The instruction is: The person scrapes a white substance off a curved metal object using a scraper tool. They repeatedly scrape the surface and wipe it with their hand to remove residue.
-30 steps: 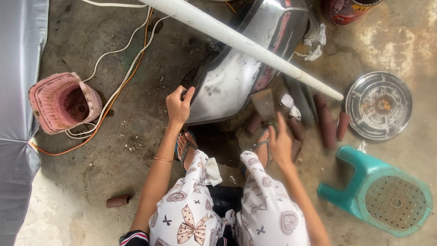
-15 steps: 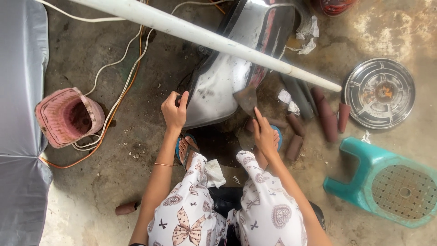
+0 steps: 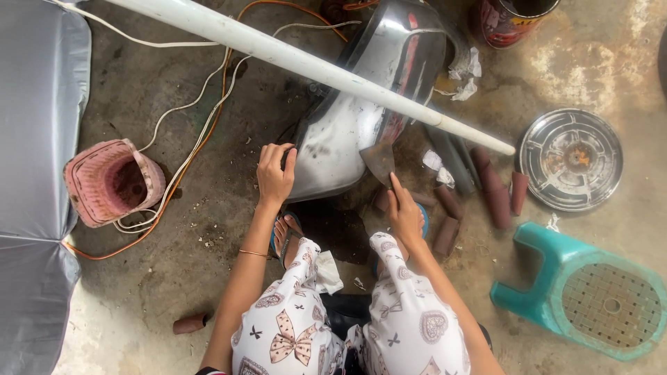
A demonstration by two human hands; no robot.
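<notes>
While the person squats on the concrete floor, a silver metal tank lies just ahead of the knees, its long axis running from the near left up toward the far right, the narrower end pointing away. The left hand is curled over the tank's near left edge, fingers wrapped onto the rim. The right hand pinches the handle of a flat scraper, whose broad blade points away from the person and rests against the tank's near right flank. A long white pipe crosses above the tank on a diagonal from upper left to mid right, covering part of its surface and standing directly over the worked area. Several brown rolled cylinders lie just right of the scraper, with one more near the left knee. A round metal cover sits further right, and an overturned teal stool lies near the right elbow. A pink woven basket rests on its side at left, beside white and orange cables. A grey sheet borders the left edge.
</notes>
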